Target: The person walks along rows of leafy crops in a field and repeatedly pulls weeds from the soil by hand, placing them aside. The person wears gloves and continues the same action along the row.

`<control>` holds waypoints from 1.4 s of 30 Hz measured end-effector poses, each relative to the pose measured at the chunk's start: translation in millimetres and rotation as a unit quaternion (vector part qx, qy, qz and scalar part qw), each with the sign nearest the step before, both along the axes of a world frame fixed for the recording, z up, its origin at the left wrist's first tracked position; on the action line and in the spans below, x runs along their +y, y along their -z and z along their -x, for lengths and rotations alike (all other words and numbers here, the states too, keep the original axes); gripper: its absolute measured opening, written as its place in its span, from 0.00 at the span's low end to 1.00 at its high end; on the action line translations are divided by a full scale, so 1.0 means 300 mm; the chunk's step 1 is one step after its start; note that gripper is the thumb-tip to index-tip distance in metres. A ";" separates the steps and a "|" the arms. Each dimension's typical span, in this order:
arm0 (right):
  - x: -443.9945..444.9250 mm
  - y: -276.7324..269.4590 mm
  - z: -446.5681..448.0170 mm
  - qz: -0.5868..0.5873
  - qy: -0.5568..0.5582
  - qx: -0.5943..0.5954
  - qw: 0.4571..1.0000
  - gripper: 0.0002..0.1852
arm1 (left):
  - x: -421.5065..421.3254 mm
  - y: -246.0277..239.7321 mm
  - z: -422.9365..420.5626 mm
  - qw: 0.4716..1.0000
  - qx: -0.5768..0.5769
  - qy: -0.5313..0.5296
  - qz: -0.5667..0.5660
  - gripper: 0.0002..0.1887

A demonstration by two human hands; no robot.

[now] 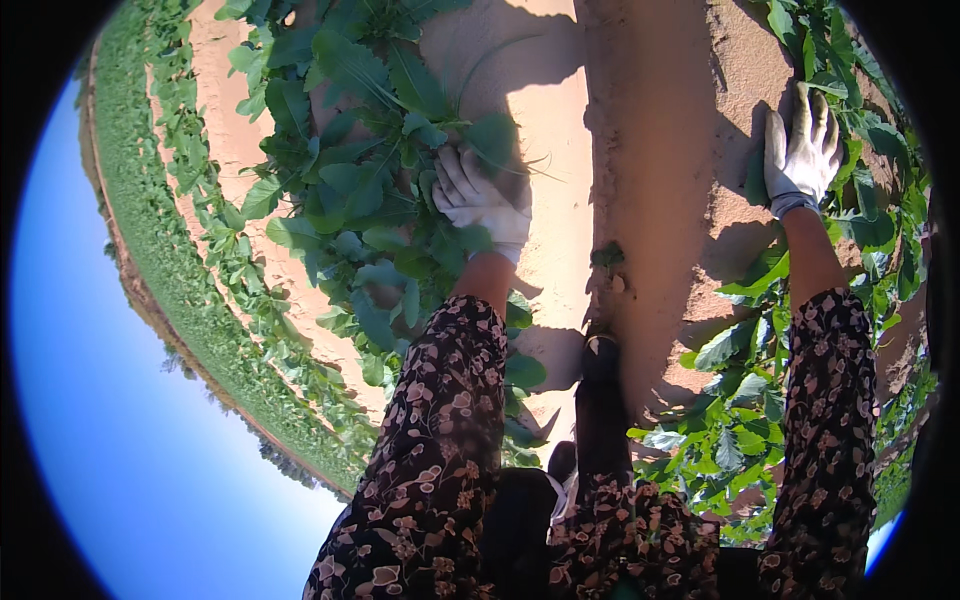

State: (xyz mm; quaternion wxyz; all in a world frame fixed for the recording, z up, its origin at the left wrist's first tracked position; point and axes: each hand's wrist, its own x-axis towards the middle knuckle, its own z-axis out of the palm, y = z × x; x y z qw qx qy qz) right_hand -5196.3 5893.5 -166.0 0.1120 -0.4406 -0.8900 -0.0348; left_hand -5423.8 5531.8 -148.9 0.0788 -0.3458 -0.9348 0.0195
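My left hand (480, 196), in a white work glove, reaches into a row of broad-leaved green plants (352, 184). Its fingers lie close together at the base of the leaves. A large leaf (491, 141) and thin grass-like blades (495, 54) show just beyond the fingertips. Leaves and shadow hide whether anything is in its grasp. On the other side, my right hand (802, 154) wears a white glove with darkened fingers. It is spread over the edge of the right plant row (874, 172), fingers apart, with nothing visible in it.
A bare sandy furrow (652, 187) runs between the two rows. My dark shoe (600, 356) stands in it, near a small seedling (607, 255). Leafy plants (731, 420) grow beside my right forearm. More crop rows (187, 202) stretch away to the left.
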 end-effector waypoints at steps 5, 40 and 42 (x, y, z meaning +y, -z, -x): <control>-0.008 -0.029 0.011 0.019 0.004 -0.001 1.000 0.36 | -0.018 0.013 -0.011 1.000 0.011 -0.005 -0.027 0.46; -0.012 -0.132 0.049 0.141 0.052 -0.044 0.988 0.40 | 0.668 -0.427 0.575 0.923 -0.358 0.136 -0.046 0.26; -0.013 -0.115 0.044 0.139 0.051 -0.068 0.987 0.40 | 0.803 -0.331 0.680 0.955 -0.261 0.140 -0.004 0.31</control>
